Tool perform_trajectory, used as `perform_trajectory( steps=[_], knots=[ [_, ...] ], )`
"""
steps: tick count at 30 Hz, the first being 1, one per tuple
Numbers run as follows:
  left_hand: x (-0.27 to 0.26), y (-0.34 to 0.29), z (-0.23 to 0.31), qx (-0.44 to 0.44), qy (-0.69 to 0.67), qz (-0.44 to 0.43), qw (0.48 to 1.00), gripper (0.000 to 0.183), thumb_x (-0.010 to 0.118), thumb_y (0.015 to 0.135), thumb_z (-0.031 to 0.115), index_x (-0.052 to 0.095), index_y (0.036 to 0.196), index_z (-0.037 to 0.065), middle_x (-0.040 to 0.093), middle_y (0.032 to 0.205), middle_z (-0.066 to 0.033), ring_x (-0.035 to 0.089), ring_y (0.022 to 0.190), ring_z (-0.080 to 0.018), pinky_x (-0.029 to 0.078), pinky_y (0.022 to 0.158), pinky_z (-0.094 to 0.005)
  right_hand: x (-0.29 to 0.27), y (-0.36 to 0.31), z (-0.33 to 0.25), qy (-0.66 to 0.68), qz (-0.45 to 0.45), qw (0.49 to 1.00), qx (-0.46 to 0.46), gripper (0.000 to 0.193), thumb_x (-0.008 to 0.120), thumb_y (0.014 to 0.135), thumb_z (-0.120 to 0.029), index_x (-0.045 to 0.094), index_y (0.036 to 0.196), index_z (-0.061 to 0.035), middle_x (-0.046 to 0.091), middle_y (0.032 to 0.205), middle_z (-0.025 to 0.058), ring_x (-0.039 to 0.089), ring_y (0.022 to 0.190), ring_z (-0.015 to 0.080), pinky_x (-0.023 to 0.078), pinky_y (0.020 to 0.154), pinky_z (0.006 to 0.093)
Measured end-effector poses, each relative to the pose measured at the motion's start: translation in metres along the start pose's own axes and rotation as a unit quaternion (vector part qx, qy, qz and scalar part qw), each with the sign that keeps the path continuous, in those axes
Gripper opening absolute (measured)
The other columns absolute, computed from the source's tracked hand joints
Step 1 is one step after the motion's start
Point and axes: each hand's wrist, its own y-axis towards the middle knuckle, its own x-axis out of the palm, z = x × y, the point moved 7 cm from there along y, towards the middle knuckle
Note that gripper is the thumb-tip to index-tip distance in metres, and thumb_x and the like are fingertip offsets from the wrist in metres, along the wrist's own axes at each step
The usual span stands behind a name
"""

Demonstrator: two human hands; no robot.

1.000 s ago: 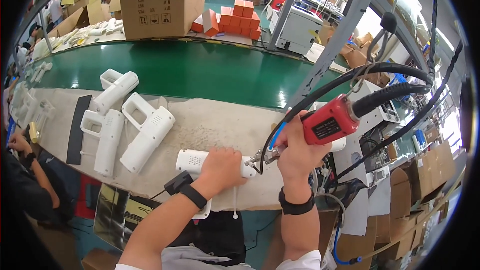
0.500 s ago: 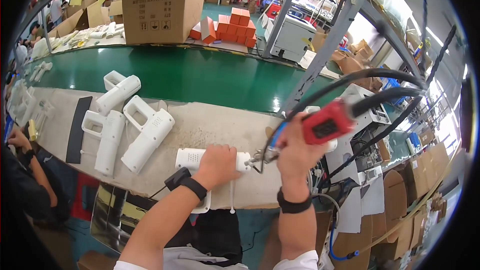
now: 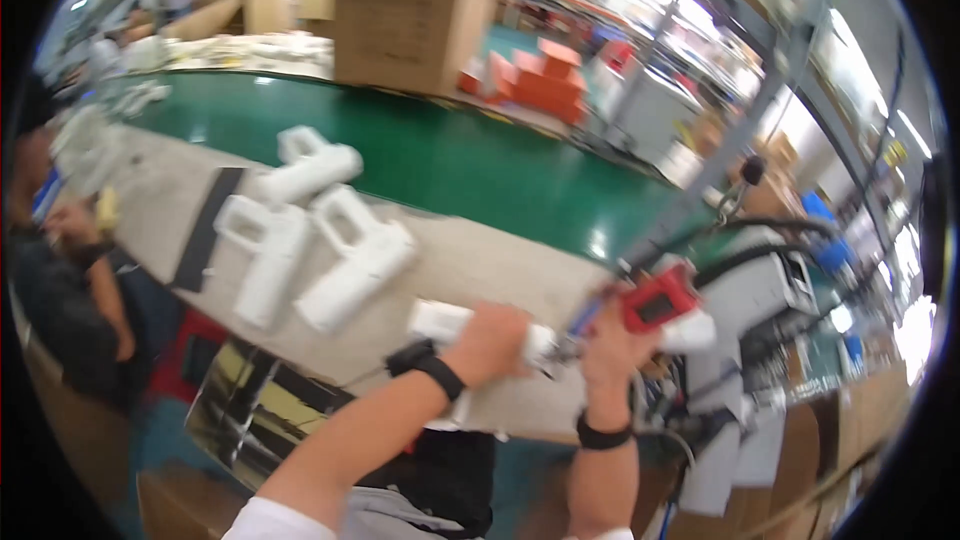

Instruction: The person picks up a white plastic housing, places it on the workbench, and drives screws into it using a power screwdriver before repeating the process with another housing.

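Observation:
My left hand (image 3: pixel 490 345) is closed round a white plastic device housing (image 3: pixel 436 321) that lies on the bench, covering its middle. In my right hand (image 3: pixel 610 352) is a red power screwdriver (image 3: pixel 660 302) with a dark panel and a black cable or hose. Its metal nose (image 3: pixel 568 345) is at the housing's right end; blur hides whether they touch. A dark band circles each wrist. Farther left lie three similar white housings with loop handles: one (image 3: pixel 362 275) nearest my left hand, another (image 3: pixel 275 265) beside it, and a third (image 3: pixel 312 168) behind.
A black strip (image 3: pixel 208 230) lies left of the housings. Behind the bench runs a green work surface (image 3: pixel 420 150), with a large cardboard box (image 3: pixel 395 20) and orange boxes (image 3: pixel 545 85) beyond. A metal post (image 3: pixel 715 170) rises at right. Another person's hand (image 3: pixel 75 225) is at far left.
The whole view has shifted, so the scene sits farther right and is blurred. My right hand has lowered the screwdriver towards the housing's end. My left hand keeps its hold.

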Motion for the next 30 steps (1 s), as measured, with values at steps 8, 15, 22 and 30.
perform_trajectory(
  steps=[8, 15, 22, 30],
  knots=[
    [-0.03, -0.031, -0.057, -0.035, 0.034, -0.192, 0.98, 0.074, 0.084, 0.049, 0.05, 0.06, 0.099, 0.001, 0.064, 0.095, -0.0166, 0.063, 0.089, -0.0326, 0.05, 0.075, -0.0418, -0.012, 0.017, -0.035, 0.038, -0.006, 0.999, 0.037, 0.015, 0.057, 0.09, -0.011, 0.051, 0.1, -0.0012, 0.053, 0.066, 0.003, 0.047, 0.049, 0.0095, 0.037, 0.043, 0.0237],
    [-0.024, -0.029, -0.053, -0.081, -0.045, -0.131, 0.987, 0.066, 0.085, 0.049, 0.046, 0.065, 0.095, 0.003, 0.066, 0.089, -0.0145, 0.065, 0.086, -0.0318, 0.051, 0.074, -0.0404, 0.038, 0.024, -0.085, 0.141, -0.039, 0.989, 0.001, 0.014, 0.056, 0.09, -0.01, 0.051, 0.097, 0.0013, 0.05, 0.059, 0.0061, 0.045, 0.042, 0.0116, 0.038, 0.038, 0.025],
    [-0.021, -0.026, -0.051, -0.071, -0.032, -0.107, 0.991, 0.068, 0.084, 0.049, 0.049, 0.064, 0.095, 0.003, 0.066, 0.09, -0.0148, 0.065, 0.086, -0.0309, 0.051, 0.076, -0.0396, 0.05, 0.027, -0.034, 0.091, -0.015, 0.996, 0.004, 0.015, 0.058, 0.09, -0.015, 0.057, 0.093, -0.0003, 0.045, 0.054, 0.0009, 0.043, 0.04, 0.0104, 0.037, 0.037, 0.0252],
    [-0.018, -0.027, -0.051, -0.065, -0.052, -0.115, 0.99, 0.069, 0.084, 0.05, 0.05, 0.063, 0.095, 0.002, 0.064, 0.094, -0.016, 0.062, 0.093, -0.0312, 0.05, 0.08, -0.0403, 0.055, 0.024, -0.033, 0.07, -0.016, 0.997, -0.001, 0.015, 0.057, 0.09, -0.014, 0.057, 0.095, 0.0001, 0.044, 0.053, 0.0009, 0.043, 0.041, 0.0101, 0.038, 0.038, 0.0252]
  ],
)
